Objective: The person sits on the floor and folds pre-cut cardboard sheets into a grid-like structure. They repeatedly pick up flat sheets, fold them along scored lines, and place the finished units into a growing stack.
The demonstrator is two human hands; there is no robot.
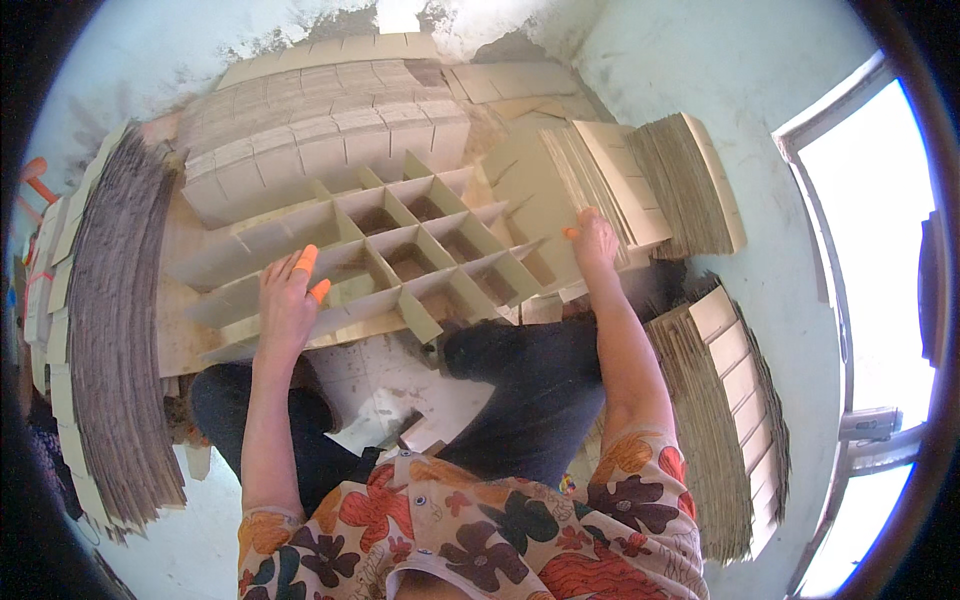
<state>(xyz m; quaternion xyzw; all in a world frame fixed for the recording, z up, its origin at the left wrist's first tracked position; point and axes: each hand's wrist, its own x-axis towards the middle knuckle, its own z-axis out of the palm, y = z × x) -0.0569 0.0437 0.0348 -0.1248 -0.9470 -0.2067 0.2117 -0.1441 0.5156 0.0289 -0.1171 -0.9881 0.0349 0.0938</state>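
A partly assembled cardboard divider grid (405, 255) lies before me, its crossed strips forming several square cells. Long parallel strips (245, 245) run out from its left side. My left hand (288, 290) is at these strips, its orange-covered thumb and forefinger apart. On the right, my right hand (598, 242), also with orange finger covers, has its fingers curled at the near end of a cardboard strip from a leaning row of slotted strips (615, 180). Its grip is partly hidden by the hand itself.
Stacked slotted cardboard (330, 150) stands behind the grid. Tall piles of strips flank me at left (115, 330) and lower right (715, 420). Another bundle (690, 185) leans near the right wall. My crossed legs (520, 390) are close to the grid's near edge.
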